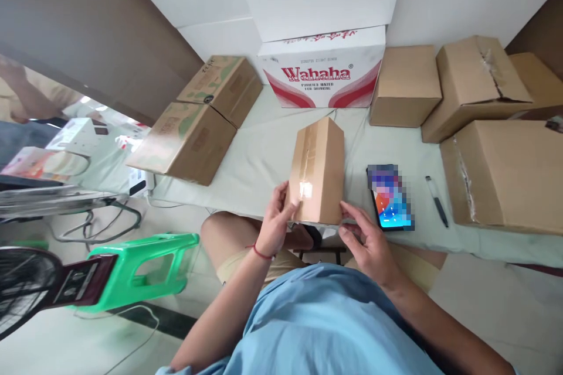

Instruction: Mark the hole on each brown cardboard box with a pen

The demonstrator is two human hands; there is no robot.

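A small cardboard box (333,173) sits near the front edge of the cloth-covered table, with clear tape along its top seam. My left hand (277,220) grips its near left corner, thumb on the top and fingers along the side. At the near right corner, my right hand (367,240) has its fingers apart, and a fingertip touches or nearly touches the box. To the right lies a phone (387,211) with a lit screen, partly pixelated. Beyond it is a dark pen (436,202).
A white and red Wahaha carton (325,73) stands behind. Two cardboard boxes (193,135) sit at the left; several more, including a large box (514,173), fill the right. On the floor at left are a green stool (145,263) and a fan (26,287).
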